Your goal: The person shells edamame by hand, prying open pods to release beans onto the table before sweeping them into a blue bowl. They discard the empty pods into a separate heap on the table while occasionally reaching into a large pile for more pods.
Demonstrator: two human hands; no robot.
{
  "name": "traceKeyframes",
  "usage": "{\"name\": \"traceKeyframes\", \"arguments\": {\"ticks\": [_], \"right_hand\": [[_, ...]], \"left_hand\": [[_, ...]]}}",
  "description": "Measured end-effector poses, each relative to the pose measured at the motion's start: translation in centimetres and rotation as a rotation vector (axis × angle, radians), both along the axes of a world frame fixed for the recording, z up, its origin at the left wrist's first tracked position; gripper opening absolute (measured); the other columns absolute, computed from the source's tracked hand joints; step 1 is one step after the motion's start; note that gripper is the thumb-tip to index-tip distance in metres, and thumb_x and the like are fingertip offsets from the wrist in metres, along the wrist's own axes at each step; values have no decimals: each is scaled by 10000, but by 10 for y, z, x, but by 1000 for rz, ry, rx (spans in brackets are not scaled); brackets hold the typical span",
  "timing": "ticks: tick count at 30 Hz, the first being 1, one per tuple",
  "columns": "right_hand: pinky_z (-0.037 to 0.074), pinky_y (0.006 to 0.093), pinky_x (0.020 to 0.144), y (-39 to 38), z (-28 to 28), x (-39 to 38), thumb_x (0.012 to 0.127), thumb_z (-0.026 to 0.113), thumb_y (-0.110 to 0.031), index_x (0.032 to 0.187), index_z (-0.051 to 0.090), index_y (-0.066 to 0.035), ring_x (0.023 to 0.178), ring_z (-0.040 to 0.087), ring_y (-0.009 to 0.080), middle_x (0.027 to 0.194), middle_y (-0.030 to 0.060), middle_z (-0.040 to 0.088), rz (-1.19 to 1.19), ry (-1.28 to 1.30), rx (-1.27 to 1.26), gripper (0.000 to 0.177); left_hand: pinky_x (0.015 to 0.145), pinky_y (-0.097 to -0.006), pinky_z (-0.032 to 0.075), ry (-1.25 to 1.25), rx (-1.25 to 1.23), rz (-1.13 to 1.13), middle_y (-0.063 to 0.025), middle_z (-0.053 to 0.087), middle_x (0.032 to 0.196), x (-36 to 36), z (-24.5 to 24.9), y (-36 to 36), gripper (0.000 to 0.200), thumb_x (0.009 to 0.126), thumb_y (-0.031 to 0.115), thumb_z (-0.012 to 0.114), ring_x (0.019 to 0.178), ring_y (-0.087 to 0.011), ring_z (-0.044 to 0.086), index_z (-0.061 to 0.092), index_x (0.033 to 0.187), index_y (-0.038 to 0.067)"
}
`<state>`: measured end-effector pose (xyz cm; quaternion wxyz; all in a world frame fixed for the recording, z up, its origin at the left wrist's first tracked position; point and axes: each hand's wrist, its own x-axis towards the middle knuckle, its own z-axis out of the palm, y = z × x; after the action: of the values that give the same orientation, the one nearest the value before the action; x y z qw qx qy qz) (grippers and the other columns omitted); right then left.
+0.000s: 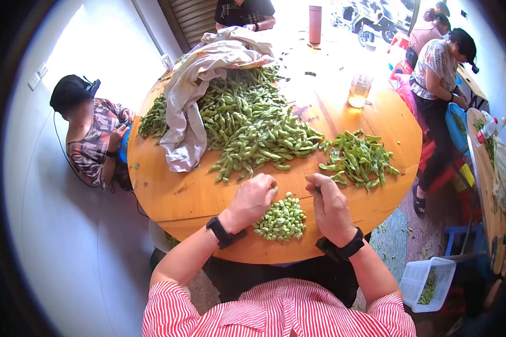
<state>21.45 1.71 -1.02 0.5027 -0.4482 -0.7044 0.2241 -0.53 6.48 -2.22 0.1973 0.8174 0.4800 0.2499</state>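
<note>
The person wears a shirt (281, 309) with narrow red and white stripes, a stitched patch of the same striped cloth on the front, and short, loose sleeves (171, 300). Each wrist carries a black strap (223, 232) with a dark, blocky piece attached. The trousers (242, 275) look dark.

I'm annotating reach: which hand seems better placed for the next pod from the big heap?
Likely left: the left hand is just before the big heap, the right hand nearer the smaller pile.
</note>
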Motion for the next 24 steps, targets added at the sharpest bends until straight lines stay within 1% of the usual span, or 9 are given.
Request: {"name": "traceKeyframes", "arguments": {"ticks": [6, 8, 10, 14, 17, 20, 22, 23, 24], "right_hand": [[543, 376, 768, -8, 5, 8, 896, 527, 107, 1214, 542, -10, 876, 679, 304, 932, 164, 657, 31, -3, -64, 340], [550, 368, 755, -9, 4, 7, 903, 531, 99, 1216, 540, -10, 860, 690, 295, 920, 160, 668, 18, 29, -118, 331], [558, 352, 737, -9, 1, 6, 911, 540, 92, 1187, 558, -9, 839, 704, 276, 904, 150, 679, 13, 93, -215, 295], [552, 341, 738, -6, 3, 12, 914, 560, 81, 1149, 578, -9, 842, 701, 256, 909, 146, 678, 58, 32, -126, 252], [547, 330, 732, -6, 5, 13, 915, 584, 65, 1123, 587, -11, 835, 698, 250, 911, 141, 678, 29, 41, -12, 221], [542, 330, 727, -17, -3, 10, 914, 599, 52, 1106, 590, -8, 832, 693, 253, 922, 141, 675, -31, 159, -117, 201], [539, 332, 727, -24, -1, -5, 914, 604, 46, 1087, 597, -8, 836, 692, 270, 935, 150, 671, -108, 349, -229, 181], [539, 332, 727, -23, -2, -9, 914, 604, 46, 1087, 597, -8, 836, 692, 270, 935, 150, 671, -110, 351, -228, 181], [538, 332, 726, -21, -6, -12, 915, 605, 45, 1081, 600, -7, 834, 693, 272, 929, 150, 671, -79, 250, -173, 174]], "left_hand": [[768, -447, 517, -56, -27, -118, -198, 647, 921, -2, 3, -10, 136, 909, 91, 622, 858, -377, 644, 636, 1012, 2], [766, -454, 522, -6, 99, -9, -199, 641, 952, -1, 15, 5, 162, 914, 104, 628, 864, -383, 646, 630, 1046, 11], [762, -456, 524, 73, 115, 53, -196, 630, 967, -1, 22, 27, 168, 913, 108, 631, 861, -380, 647, 630, 1062, 31], [752, -468, 524, 288, 128, 138, -177, 592, 987, -1, 18, 57, 198, 886, 123, 657, 851, -370, 647, 638, 1081, 93], [735, -467, 516, 267, 171, 120, -161, 574, 963, -2, 19, 58, 208, 847, 144, 696, 840, -360, 639, 642, 1043, 103], [722, -462, 501, 165, 182, 128, -150, 569, 950, -6, 22, 55, 218, 810, 161, 732, 843, -341, 630, 638, 984, 70], [701, -443, 495, 95, 228, 124, -144, 583, 930, -10, 20, 55, 202, 809, 152, 738, 806, -326, 625, 630, 952, 60], [679, -424, 488, 26, 273, 119, -139, 597, 911, -11, 19, 56, 190, 808, 143, 743, 768, -311, 621, 622, 920, 49], [679, -424, 488, 27, 274, 117, -139, 597, 911, -13, 20, 56, 190, 808, 143, 743, 768, -311, 621, 622, 920, 49]]}}
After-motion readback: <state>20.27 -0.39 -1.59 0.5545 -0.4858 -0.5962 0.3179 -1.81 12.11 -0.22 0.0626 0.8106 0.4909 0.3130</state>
